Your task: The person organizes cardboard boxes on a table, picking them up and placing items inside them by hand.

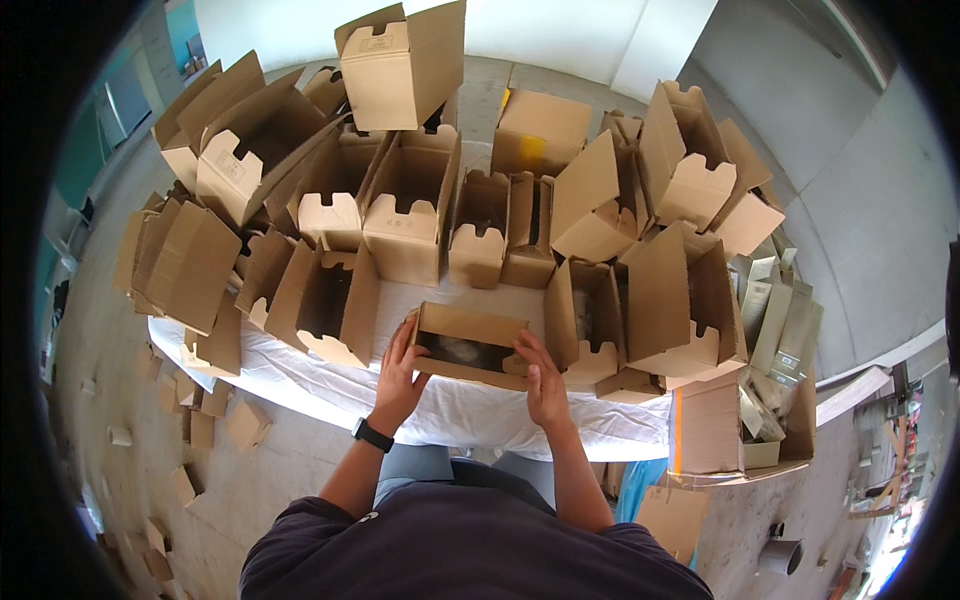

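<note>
An open brown cardboard box (470, 322) lies crosswise at the front of the white-covered table (480, 420), its long side toward me. Inside it is something pale and partly see-through (460, 348) that I cannot make out. My left hand (400, 372) grips the box's left end, fingers over the edge and thumb along the near side. At the right end my right hand (542, 382) holds the box the same way, its fingertips at the upper rim. Below my left hand a dark watch (373, 435) circles the wrist.
Several open cardboard boxes with notched ends crowd the table's back and sides, one (380, 75) stacked high. At the right, a large carton (700, 420) holds pale flattened boxes (785, 320). Cardboard pieces (248, 425) litter the floor at left; a grey cylinder (780, 556) lies at lower right.
</note>
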Available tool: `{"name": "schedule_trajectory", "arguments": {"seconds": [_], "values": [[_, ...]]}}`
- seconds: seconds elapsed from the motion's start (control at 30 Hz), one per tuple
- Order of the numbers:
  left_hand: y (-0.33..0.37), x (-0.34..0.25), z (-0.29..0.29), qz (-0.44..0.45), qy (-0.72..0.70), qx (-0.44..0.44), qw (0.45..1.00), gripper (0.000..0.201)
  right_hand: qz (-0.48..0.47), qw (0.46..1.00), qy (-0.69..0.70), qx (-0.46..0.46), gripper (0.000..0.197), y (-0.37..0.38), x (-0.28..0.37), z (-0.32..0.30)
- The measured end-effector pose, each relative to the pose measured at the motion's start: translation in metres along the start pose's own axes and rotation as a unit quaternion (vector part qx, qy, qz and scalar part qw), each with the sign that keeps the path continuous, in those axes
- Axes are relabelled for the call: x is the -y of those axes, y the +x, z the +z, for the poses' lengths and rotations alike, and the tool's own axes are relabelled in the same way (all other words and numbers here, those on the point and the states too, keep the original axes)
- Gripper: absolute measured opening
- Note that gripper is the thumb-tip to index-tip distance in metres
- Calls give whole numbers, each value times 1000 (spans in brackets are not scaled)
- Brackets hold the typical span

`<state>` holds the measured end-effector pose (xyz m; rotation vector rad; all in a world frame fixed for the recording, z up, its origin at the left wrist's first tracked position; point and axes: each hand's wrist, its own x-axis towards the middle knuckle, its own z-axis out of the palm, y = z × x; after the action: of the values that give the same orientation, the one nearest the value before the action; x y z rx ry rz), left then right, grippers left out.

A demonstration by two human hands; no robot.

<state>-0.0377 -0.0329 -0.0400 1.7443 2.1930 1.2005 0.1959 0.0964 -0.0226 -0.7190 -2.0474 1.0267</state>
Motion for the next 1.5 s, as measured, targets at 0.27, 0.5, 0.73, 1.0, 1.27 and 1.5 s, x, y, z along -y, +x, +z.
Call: {"name": "schedule_trajectory", "arguments": {"seconds": [0.27,0.5,0.73,1.0,1.27,1.5], "values": [[1,-9,-9,6,6,-7,1000,40,6,999,-27,-26,50,0,2,5],[21,-2,-28,90,145,64,983,21,8,999,-24,-23,49,1,4,3],[28,0,-41,127,163,127,970,15,6,999,-48,-12,49,1,2,2],[23,-3,-32,84,96,83,988,31,43,999,5,-14,50,1,0,4],[-8,-20,9,-100,-115,-154,976,107,47,998,42,-21,50,0,-4,7],[-14,-24,26,-120,-326,-111,931,114,29,999,22,-25,49,1,-4,6]]}}
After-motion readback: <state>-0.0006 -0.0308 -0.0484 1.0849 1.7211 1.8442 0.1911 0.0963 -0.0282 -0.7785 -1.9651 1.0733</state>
